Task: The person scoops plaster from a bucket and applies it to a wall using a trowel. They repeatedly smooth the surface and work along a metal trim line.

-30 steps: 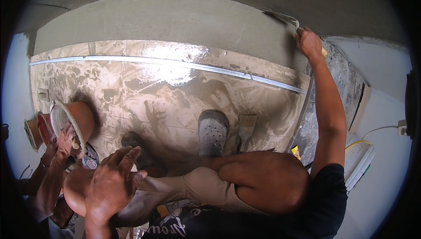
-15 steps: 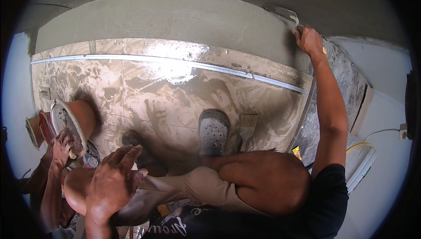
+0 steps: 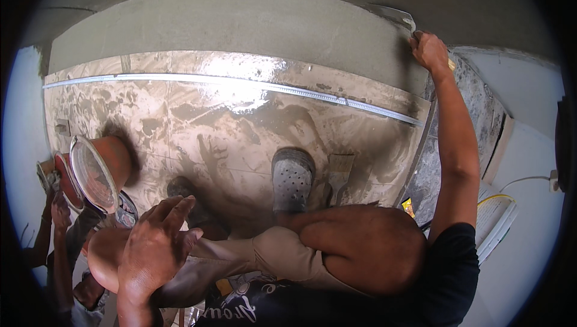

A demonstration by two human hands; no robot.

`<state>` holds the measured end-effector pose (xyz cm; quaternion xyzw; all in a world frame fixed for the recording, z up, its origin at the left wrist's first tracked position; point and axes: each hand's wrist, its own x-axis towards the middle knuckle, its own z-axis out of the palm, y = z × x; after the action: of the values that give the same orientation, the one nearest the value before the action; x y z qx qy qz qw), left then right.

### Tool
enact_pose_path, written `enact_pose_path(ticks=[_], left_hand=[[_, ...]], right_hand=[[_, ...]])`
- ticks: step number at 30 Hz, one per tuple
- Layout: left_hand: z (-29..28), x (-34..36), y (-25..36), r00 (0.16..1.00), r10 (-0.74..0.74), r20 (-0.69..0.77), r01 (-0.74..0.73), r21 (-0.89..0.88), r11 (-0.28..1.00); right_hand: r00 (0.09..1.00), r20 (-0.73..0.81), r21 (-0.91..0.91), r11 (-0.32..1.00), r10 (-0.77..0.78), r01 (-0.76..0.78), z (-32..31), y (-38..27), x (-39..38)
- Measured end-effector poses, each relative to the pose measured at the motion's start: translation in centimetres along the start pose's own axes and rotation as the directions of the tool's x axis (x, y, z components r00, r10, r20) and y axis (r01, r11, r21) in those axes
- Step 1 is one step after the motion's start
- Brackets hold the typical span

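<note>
My right hand (image 3: 431,52) is closed round the handle of a plastering trowel (image 3: 395,13), whose thin blade lies along the top edge of a smooth grey plaster band (image 3: 240,21). Its handle is mostly hidden by my fingers. At the lower left my left hand (image 3: 155,246) hangs over my knee, fingers stretched out and slightly apart, holding nothing. On the tiled floor a long metal straightedge (image 3: 198,79) runs below the plaster. A flat brush (image 3: 339,174) lies beside my grey clog (image 3: 293,177).
Several buckets (image 3: 117,162) stand at the left, where a co-worker's hands (image 3: 59,207) reach to the farther ones. Wet mortar smears the tiles (image 3: 240,129). A small yellow packet (image 3: 408,207) lies at the right, near a bare rough strip (image 3: 460,111) and a white cable (image 3: 523,179).
My right hand and the trowel have shifted slightly to the right along the plaster edge. The co-worker's hands have moved left from the nearest bucket. My left hand stays put.
</note>
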<state>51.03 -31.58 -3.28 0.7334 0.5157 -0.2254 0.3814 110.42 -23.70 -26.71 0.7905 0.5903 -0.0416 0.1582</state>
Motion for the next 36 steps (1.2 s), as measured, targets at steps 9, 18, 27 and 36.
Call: enact_pose_path(ticks=[9, 18, 27, 36], left_hand=[[0.0, 0.5, -0.1, 1.0, -0.006, 0.003, 0.006, -0.014, 1.0], [-0.3, 0.4, -0.3, 0.998, -0.062, -0.001, 0.062, 0.012, 0.998], [-0.4, 0.4, -0.5, 0.999, -0.031, -0.007, 0.031, 0.004, 1.0], [-0.4, -0.2, -0.6, 0.997, -0.073, -0.009, 0.072, -0.024, 0.997]], right_hand=[[0.997, 0.02, -0.05, 0.996, 0.08, -0.079, 0.7, 4.5, -0.8], [0.993, -0.067, -0.087, 0.991, 0.098, -0.104, 0.9, 10.3, -2.8], [0.988, -0.155, -0.091, 0.996, -0.015, 0.001, 2.0, 7.7, -3.6], [0.974, -0.221, -0.054, 0.998, -0.039, 0.027, -0.9, 3.4, -2.7]])
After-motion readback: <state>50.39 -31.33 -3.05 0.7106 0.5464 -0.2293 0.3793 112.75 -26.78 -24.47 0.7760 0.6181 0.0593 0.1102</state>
